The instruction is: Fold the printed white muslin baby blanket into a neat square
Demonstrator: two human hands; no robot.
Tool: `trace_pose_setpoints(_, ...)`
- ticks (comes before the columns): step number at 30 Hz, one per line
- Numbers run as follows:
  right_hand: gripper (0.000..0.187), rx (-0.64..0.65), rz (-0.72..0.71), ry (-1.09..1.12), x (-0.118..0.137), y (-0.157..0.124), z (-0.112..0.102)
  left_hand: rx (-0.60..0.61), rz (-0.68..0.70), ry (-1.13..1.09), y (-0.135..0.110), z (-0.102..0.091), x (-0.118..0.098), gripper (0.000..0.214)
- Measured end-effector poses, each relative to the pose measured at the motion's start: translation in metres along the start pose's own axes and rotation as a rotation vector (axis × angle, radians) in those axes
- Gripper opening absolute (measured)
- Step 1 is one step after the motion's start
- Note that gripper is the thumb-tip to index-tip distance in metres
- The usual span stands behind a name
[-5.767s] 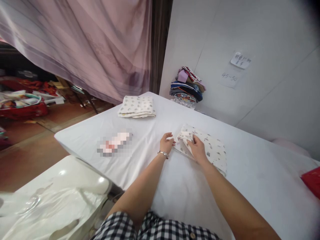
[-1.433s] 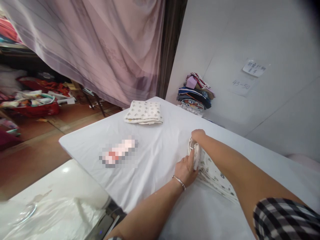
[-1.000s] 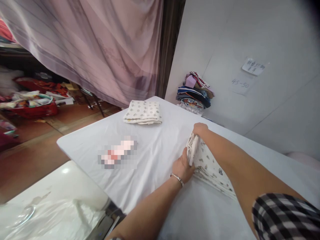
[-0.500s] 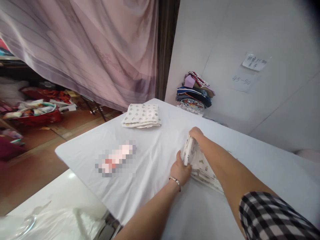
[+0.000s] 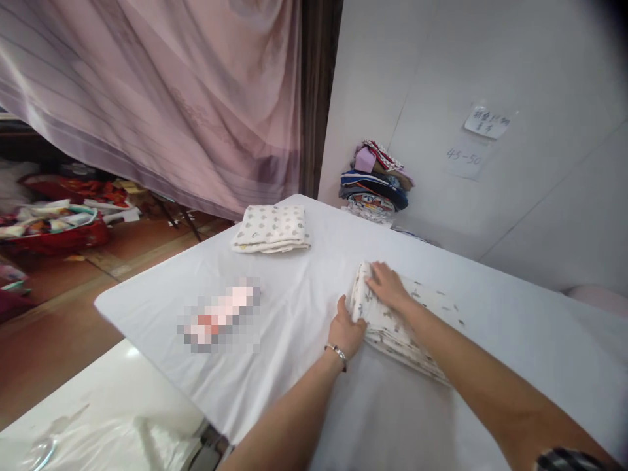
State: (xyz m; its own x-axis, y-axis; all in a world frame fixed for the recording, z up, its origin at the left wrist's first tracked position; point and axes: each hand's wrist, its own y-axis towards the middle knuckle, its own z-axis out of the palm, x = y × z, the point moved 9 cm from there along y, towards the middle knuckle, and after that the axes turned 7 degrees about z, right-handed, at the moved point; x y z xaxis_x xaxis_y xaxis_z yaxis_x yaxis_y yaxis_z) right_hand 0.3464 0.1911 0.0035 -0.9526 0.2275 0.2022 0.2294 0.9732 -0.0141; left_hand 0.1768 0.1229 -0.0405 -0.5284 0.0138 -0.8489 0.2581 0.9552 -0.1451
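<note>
A folded white cloth with a small grey-brown print (image 5: 432, 307) lies in layers on the white-covered table. My right hand (image 5: 387, 286) rests flat on its upper left part, fingers stretched out, open. At the near left corner of this cloth is my left hand (image 5: 347, 329), its thumb raised and apart from the fingers. Its fingertips touch the cloth's edge, and a silver bracelet circles the wrist. Another folded white cloth with grey motifs (image 5: 272, 226) sits farther back on the table, to the left.
A blurred-out pink and red item (image 5: 218, 316) lies on the table (image 5: 294, 314) left of my hands. Stacked folded fabrics (image 5: 375, 180) stand by the wall behind. A pink curtain (image 5: 220, 98) hangs at the back left. A red basin of cloths (image 5: 53, 235) is on the floor.
The cloth's left fold, held up by my right hand before, now lies down flat. My right hand has released it and spread over its top. My left hand stays by the corner.
</note>
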Motion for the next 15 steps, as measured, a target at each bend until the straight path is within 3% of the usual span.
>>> trace_pose_setpoints(2,0.065,0.045,0.001,-0.077,0.004,-0.006,0.022,0.001,-0.037,-0.071,0.004,0.001,0.006,0.071)
trace_pose_setpoints(4,0.067,0.063,0.038,-0.089,0.005,-0.004,0.029,0.016,-0.086,-0.176,0.007,0.002,0.012,0.073)
trace_pose_setpoints(9,0.068,0.128,0.093,-0.018,0.007,-0.003,0.02,0.018,-0.129,-0.306,0.011,0.002,0.017,0.079)
trace_pose_setpoints(12,0.068,0.031,-0.007,-0.011,0.02,-0.019,0.013,0.015,-0.1,-0.304,0.012,0.002,0.014,0.079)
trace_pose_setpoints(15,0.067,0.067,-0.069,-0.009,0.032,-0.034,0.026,0.01,-0.085,-0.238,0.012,0.0,0.012,0.076)
